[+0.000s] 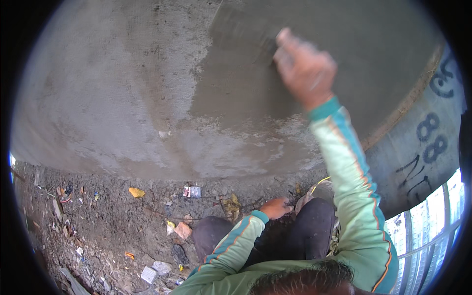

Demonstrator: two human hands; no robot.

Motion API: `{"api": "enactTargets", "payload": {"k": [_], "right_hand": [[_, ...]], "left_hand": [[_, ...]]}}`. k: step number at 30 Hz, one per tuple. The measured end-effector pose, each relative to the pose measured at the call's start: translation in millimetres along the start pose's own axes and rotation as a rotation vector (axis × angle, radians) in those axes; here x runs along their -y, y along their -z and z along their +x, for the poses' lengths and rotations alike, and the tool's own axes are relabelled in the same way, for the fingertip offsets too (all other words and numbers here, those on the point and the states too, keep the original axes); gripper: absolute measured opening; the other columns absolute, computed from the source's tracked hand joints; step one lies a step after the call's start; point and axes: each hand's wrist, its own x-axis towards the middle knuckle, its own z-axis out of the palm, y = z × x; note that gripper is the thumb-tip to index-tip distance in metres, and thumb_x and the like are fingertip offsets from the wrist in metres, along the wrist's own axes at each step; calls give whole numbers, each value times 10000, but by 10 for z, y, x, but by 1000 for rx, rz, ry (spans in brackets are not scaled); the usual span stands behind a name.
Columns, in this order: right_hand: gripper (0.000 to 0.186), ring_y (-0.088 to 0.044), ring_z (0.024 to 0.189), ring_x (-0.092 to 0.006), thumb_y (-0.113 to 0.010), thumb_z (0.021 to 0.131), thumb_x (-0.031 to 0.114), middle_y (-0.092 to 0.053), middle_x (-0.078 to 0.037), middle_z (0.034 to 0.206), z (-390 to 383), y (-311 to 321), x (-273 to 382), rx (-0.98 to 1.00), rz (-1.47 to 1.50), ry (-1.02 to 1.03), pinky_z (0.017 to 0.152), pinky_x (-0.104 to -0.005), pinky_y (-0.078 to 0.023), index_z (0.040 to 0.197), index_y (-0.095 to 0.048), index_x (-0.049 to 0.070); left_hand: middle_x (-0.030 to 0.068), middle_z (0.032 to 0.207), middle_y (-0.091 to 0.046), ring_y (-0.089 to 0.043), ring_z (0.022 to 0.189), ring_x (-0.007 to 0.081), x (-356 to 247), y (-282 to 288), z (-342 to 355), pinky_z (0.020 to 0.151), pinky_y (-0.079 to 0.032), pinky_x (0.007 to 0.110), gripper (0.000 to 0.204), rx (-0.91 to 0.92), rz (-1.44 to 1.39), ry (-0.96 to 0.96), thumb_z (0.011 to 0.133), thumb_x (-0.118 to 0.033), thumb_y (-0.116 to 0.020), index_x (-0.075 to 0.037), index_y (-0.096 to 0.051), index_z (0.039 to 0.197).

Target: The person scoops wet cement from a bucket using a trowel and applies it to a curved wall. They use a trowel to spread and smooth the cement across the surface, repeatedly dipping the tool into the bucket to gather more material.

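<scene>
My right hand is raised against the wall, over a dark patch of wet plaster. Its fingers are closed, slightly smeared by motion, and what they hold is hidden beneath them. To the left of this patch the plaster turns to a paler, drier grey wall with a rough border between them. Low down, my left hand hangs between my knees with its fingers loosely stretched out. It appears to hold nothing and is close to a pale sack, which is partly hidden by my right knee.
Along the wall's foot runs bare dirt ground strewn with rubble, wrappers and a yellow leaf-like scrap. A pinkish stone lies beside my left knee. A grey panel with dark painted marks and corrugated sheeting stand at right.
</scene>
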Motion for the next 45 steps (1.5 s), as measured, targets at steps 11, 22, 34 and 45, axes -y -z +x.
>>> {"api": "enactTargets", "payload": {"k": [11,22,34,45], "right_hand": [[328,-710,887,-158,-713,925,179,-772,-107,953,588,474,-573,107,702,-509,808,-299,-561,1161,-720,-48],[387,-687,598,-287,-544,1002,205,-705,-81,705,-2170,-541,1665,988,453,193,586,-506,-542,1357,-641,86],[391,-603,924,-133,-778,911,219,-695,-66,1090,-337,1206,-2289,95,502,-938,810,-295,-472,1280,-738,94],[369,-748,883,-258,-703,885,185,-761,-79,1026,-2464,147,602,978,395,20,723,-428,-592,1246,-727,113]], "left_hand": [[210,1405,-624,-594,1300,392,-145,18,-162,1079,-470,473,622,-8,47,28,990,-475,-614,-31,-542,1419],[268,1340,-638,-614,1230,443,-255,-313,67,1048,-487,510,633,-37,147,-61,946,-443,-639,-24,-559,1413],[213,1385,-636,-601,1289,392,-330,-346,52,1074,-473,463,614,161,87,0,987,-441,-631,-13,-541,1418],[222,1323,-669,-644,1238,357,-99,-429,306,1056,-490,452,600,4,59,-10,984,-415,-663,-11,-545,1412]]}}
